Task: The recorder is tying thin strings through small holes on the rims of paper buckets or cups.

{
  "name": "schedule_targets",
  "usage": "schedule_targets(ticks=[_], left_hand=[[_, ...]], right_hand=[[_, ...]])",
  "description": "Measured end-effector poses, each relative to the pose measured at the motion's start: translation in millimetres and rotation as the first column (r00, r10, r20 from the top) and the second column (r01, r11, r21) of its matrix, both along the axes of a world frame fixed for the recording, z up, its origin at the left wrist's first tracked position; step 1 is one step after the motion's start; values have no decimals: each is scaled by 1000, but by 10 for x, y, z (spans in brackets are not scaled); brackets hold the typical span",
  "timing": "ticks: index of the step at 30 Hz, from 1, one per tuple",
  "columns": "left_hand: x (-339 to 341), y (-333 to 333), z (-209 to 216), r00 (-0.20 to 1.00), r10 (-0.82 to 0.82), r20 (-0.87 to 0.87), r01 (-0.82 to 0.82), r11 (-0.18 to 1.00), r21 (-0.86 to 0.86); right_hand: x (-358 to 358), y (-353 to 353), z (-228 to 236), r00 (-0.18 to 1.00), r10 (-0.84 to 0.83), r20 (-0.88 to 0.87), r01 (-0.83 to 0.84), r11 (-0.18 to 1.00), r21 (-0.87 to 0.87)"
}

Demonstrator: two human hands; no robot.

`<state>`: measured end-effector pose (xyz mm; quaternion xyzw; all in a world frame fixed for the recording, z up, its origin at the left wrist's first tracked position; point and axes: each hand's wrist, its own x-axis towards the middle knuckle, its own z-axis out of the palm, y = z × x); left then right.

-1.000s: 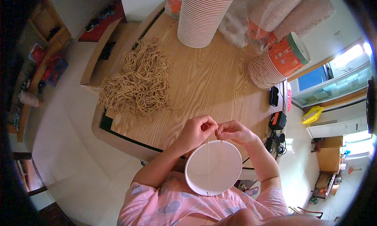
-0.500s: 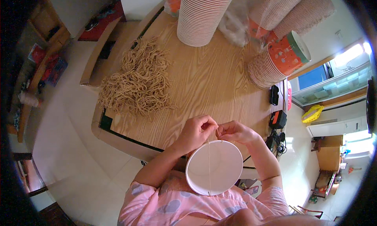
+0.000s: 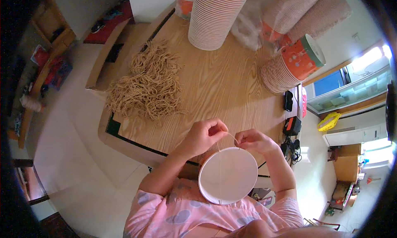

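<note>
A white-lined paper bucket (image 3: 233, 176) leans against my body at the table's near edge, its wide mouth facing up. A thin beige cord (image 3: 232, 136) crosses the mouth from the rim nearest me, passes over the far rim and runs up between my fingers. My left hand (image 3: 205, 135) pinches the cord just above the far rim. To its right, my right hand (image 3: 258, 142) is closed in a pinch on the same cord, close to the rim. A short length of cord spans the gap between both hands.
A heap of beige cords (image 3: 147, 85) lies on the wooden table (image 3: 211, 87) at left. Stacked paper buckets (image 3: 217, 21) stand at the back, and a shorter orange-and-green bucket stack (image 3: 291, 64) at right. A black-and-orange device (image 3: 292, 125) and cables (image 3: 294, 150) sit along the right edge.
My hands have drawn apart, the right one moving slightly right, so cord now shows between them. The bucket has shifted slightly to the right.
</note>
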<state>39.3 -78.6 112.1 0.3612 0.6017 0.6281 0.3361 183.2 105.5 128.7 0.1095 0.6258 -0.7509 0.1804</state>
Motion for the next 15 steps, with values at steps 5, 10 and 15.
schedule_targets(ticks=[5,10,15], left_hand=[[-130,-213,-5,994,-27,-105,19,997,-78],[-157,-430,20,889,-32,-457,-16,995,-101],[-38,-570,190,874,27,-485,-83,992,-93]], right_hand=[[214,158,-80,972,-233,-37,233,973,-2],[354,93,-65,960,-279,-35,277,959,-64],[524,16,-245,933,-359,3,353,915,-198]])
